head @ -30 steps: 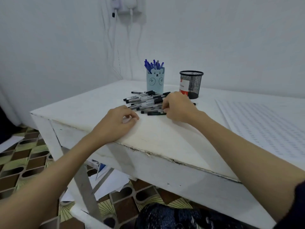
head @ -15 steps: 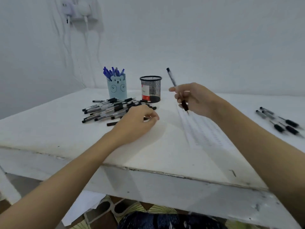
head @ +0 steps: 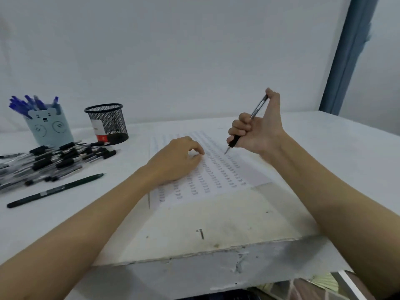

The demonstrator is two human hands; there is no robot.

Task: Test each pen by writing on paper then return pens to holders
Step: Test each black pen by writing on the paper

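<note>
Pen (head: 249, 124) now over paper (head: 216, 178), tip blurred.

No legible text: rows of tiny marks on the paper (head: 216, 176), red label on the mesh holder (head: 101, 135) unreadable

The pile of black pens (head: 54, 163) runs off the left edge. The marks on the paper (head: 216, 174) are too small to read. The left hand (head: 175, 161) hides its own fingertips, seemingly curled.
</note>
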